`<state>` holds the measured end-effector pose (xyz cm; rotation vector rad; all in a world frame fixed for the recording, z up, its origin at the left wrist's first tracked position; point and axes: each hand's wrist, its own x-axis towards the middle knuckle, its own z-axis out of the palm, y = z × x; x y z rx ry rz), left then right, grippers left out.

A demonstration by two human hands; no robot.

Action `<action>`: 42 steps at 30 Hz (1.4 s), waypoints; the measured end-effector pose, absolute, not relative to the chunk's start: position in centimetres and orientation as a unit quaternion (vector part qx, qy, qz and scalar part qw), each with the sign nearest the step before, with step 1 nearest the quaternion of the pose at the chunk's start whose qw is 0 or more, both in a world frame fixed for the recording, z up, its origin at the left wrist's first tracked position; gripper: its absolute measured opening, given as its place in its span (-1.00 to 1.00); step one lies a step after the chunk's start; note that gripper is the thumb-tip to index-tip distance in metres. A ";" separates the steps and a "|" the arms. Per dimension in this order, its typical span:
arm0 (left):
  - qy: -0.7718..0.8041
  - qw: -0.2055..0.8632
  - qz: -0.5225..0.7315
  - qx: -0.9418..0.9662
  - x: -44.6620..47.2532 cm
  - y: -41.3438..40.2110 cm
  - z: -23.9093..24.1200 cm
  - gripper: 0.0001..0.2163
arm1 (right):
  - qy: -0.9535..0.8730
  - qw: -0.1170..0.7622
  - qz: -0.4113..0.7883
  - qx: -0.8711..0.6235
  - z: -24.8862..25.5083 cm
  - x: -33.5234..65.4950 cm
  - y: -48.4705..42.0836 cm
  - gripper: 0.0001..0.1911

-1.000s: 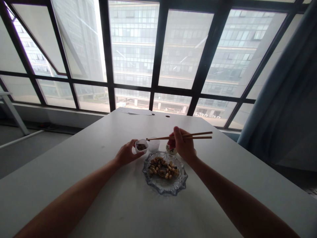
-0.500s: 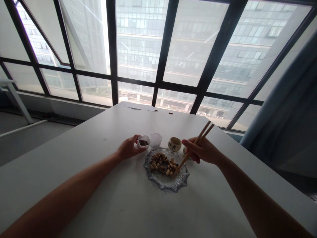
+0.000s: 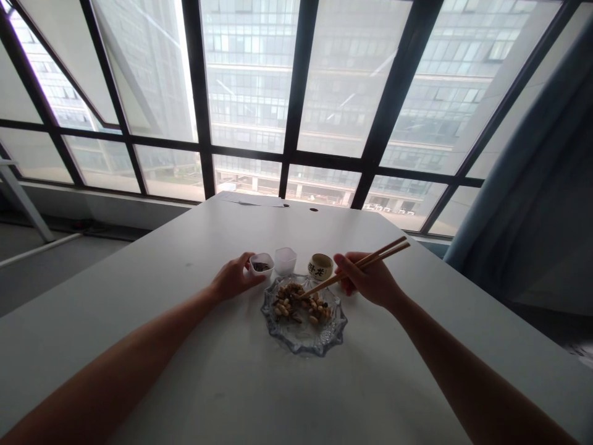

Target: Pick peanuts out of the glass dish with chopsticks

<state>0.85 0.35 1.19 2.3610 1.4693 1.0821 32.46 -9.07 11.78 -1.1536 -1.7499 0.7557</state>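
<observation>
My right hand (image 3: 368, 278) is closed around a pair of wooden chopsticks (image 3: 356, 266), whose tips reach into the nuts (image 3: 319, 309) on a scalloped glass plate (image 3: 303, 349). The nuts look like peanuts, mixed with darker small pieces. My left hand (image 3: 235, 276) grips a small white cup (image 3: 262, 270) from its left side, thumb in front. Dark bits lie inside that cup. Just right of it stands a second translucent white cup (image 3: 285, 262). A cream cup with dark characters (image 3: 320, 267) stands behind the plate, close to my right fingers.
Everything stands on a white table (image 3: 222, 358). Two round holes and a thin sheet (image 3: 254, 201) are at its far end, before the tall windows. A blue curtain (image 3: 523, 167) hangs at the right.
The chopsticks have tilted lower and their tips have moved left and back, from the plate's right side to the middle of the nuts. My left hand stays on the cup.
</observation>
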 end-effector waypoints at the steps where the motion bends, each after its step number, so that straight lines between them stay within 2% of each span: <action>1: 0.492 0.080 0.362 0.788 0.8 0.4 1.2 -0.41 | -0.717 0.409 0.326 -0.462 11.9 32.4 -9.3 -0.44; 3: 0.492 0.082 0.361 0.788 0.8 0.4 1.2 -0.42 | -0.737 0.349 0.362 -0.452 11.8 32.1 -9.5 -0.44; 5: 0.492 0.085 0.360 0.788 0.8 0.3 1.3 -0.41 | -0.747 0.333 0.357 -0.451 11.5 31.8 -9.5 -0.46; 9: 0.491 0.088 0.359 0.789 0.9 0.3 1.3 -0.40 | -0.747 0.388 0.267 -0.469 11.1 32.0 -9.0 -0.45; 14: 0.488 0.096 0.358 0.790 0.8 0.4 1.2 -0.42 | -0.741 0.412 0.229 -0.479 13.0 33.3 -9.4 -0.38; 21: 0.485 0.085 0.352 0.796 0.6 0.8 0.7 -0.41 | -0.842 0.260 0.145 -0.451 14.8 34.3 -10.8 -0.43; 25: 0.485 0.084 0.354 0.795 0.7 0.7 0.8 -0.41 | -0.871 0.225 0.109 -0.423 14.4 33.7 -11.0 -0.47; 30: 0.491 0.086 0.345 0.795 0.8 0.5 1.1 -0.39 | -0.875 0.226 0.128 -0.408 14.1 33.0 -11.2 -0.51; 35: 0.489 0.089 0.346 0.796 0.8 0.4 1.1 -0.39 | -0.859 0.244 0.209 -0.400 13.9 32.9 -11.2 -0.55; 38: 0.487 0.086 0.344 0.798 0.7 0.5 1.0 -0.39 | -0.857 0.267 0.175 -0.405 14.1 33.2 -11.1 -0.51; 42: 0.485 0.086 0.349 0.797 0.8 0.7 0.8 -0.38 | -0.874 0.225 0.107 -0.417 14.4 33.6 -11.0 -0.45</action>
